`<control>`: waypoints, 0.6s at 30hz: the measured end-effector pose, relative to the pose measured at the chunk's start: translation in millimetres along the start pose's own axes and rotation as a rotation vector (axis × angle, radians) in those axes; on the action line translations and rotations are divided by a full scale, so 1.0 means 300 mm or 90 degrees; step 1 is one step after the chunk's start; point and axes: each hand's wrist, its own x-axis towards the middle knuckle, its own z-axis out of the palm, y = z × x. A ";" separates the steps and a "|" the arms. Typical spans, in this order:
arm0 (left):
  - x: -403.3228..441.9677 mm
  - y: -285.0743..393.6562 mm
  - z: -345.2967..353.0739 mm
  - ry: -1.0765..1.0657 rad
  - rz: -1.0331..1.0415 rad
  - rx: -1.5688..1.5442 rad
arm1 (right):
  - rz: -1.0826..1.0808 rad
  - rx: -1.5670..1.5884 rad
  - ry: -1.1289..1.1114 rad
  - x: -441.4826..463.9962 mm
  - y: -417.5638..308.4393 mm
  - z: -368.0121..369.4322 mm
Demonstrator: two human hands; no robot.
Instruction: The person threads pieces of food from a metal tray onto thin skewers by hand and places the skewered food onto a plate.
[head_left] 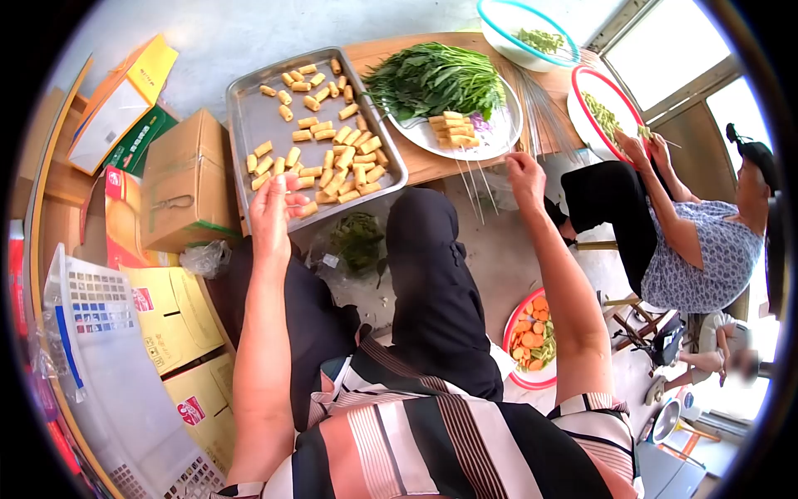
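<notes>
Holds left hand (272,214), fingers loosely parted, at near rim of metal tray (258,125), beside tan rolls (345,158) lying inside; cannot tell if gripping any. Curls right hand (526,178) near white plate (507,129); cannot see contents.

We see short, tan cylindrical rolls (323,134) lying on their sides in the metal tray (256,125), crowded in overlapping rows toward its near right corner and sparser toward the far end. We find more on the white plate (512,125), stacked side by side on thin metal skewers (468,187) whose bare ends jut past the table's near edge. We see loose skewers (540,104) fanned just beside the plate.
</notes>
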 end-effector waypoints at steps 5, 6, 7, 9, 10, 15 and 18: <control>0.005 -0.004 0.011 -0.007 -0.003 0.023 | 0.199 0.053 0.088 0.056 0.248 -0.130; 0.004 -0.009 0.018 -0.004 -0.005 0.028 | 0.242 0.032 0.083 0.065 0.284 -0.148; 0.006 -0.010 0.024 -0.008 -0.006 0.031 | 0.247 0.033 0.085 0.077 0.318 -0.152; 0.003 -0.010 0.043 0.000 -0.018 0.044 | 0.366 0.037 0.049 0.107 0.380 -0.156; 0.003 -0.005 0.052 0.000 -0.022 0.048 | 0.405 0.036 0.039 0.131 0.403 -0.142; 0.013 -0.022 0.075 -0.007 -0.030 0.078 | 0.463 0.074 0.027 0.207 0.455 -0.085; 0.015 -0.027 0.084 -0.010 -0.034 0.115 | 0.474 0.143 0.013 0.229 0.470 -0.048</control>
